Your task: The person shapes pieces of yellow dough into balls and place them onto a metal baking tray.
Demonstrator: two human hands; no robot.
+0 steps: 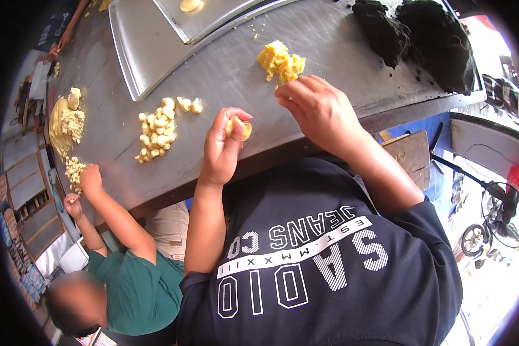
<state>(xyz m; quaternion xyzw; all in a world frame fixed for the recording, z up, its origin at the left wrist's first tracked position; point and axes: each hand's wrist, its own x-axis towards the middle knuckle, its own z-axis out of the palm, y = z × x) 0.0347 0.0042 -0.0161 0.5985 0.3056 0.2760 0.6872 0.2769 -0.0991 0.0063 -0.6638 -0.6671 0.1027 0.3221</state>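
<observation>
My left hand (220,147) is closed around a small, flattened piece of yellow dough (239,128), held above the table's front edge. My right hand (320,112) reaches to the near side of a crumbly lump of yellow paste (279,60). Its thumb and fingers are pinched together, with a bit of yellow showing at the tips. Left of my left hand, a pile of small pale dough balls (157,132) lies on the metal table (213,81). A few more dough balls (189,105) sit just beside that pile.
Metal trays (134,69) lie at the back left, one holding a round yellow piece (189,5). A black lumpy mass (435,43) covers the back right corner. At left, a co-worker in green (141,294) handles small dough pieces (75,172) near a larger dough heap (63,127).
</observation>
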